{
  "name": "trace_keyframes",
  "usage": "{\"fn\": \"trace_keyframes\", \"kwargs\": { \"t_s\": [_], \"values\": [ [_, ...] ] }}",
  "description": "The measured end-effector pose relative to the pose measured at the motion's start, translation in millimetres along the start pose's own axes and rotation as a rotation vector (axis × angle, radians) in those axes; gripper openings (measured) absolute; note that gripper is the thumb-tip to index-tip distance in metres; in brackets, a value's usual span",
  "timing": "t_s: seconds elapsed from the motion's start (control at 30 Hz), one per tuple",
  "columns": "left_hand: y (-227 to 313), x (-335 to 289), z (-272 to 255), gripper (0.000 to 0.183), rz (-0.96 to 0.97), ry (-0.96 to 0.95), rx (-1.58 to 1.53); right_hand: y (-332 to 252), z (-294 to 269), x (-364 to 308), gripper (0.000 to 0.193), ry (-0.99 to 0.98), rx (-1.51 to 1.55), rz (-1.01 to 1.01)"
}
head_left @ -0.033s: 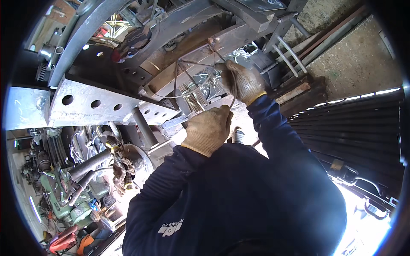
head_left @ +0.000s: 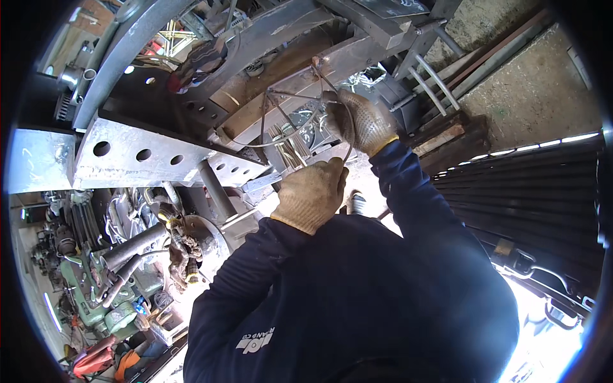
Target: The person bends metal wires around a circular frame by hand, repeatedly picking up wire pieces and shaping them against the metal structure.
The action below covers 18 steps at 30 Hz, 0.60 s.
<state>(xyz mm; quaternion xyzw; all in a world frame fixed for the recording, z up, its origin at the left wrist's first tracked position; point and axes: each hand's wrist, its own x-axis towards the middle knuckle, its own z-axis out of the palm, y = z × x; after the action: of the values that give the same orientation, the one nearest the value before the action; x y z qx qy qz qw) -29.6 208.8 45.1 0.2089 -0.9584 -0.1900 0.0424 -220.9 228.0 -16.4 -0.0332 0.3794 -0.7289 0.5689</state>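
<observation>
Both my hands wear beige knitted gloves with yellow cuffs. A thin grey cable or bent rod point(head_left: 348, 154) runs between them; I cannot tell which it is. My left hand point(head_left: 311, 195), lower and nearer me, is closed around its lower end. Farther away and to the right, my right hand point(head_left: 368, 120) is closed on its upper part, the fingertips partly in shadow. A thin curved line point(head_left: 257, 145) sweeps leftward from near my right hand, below a small frame of thin rusty rods point(head_left: 264, 113). Whether that curve joins the held piece is hidden.
A grey steel beam with round holes point(head_left: 122, 155) stretches across the left. Below it stand a metal tube point(head_left: 216, 191) and a green machine point(head_left: 83, 281) among clutter. Heavy steel bars point(head_left: 377, 48) lie ahead. A dark ribbed shutter point(head_left: 536, 191) is at the right.
</observation>
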Motion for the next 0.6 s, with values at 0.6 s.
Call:
{"fn": "trace_keyframes", "kwargs": {
  "t_s": [0.6],
  "values": [
    [-71.7, 1.3, -37.2, 0.023, 0.197, -0.121, 0.100, 50.8, 35.3, 42.1, 0.051, 0.109, 0.544, -0.089]
  ]
}}
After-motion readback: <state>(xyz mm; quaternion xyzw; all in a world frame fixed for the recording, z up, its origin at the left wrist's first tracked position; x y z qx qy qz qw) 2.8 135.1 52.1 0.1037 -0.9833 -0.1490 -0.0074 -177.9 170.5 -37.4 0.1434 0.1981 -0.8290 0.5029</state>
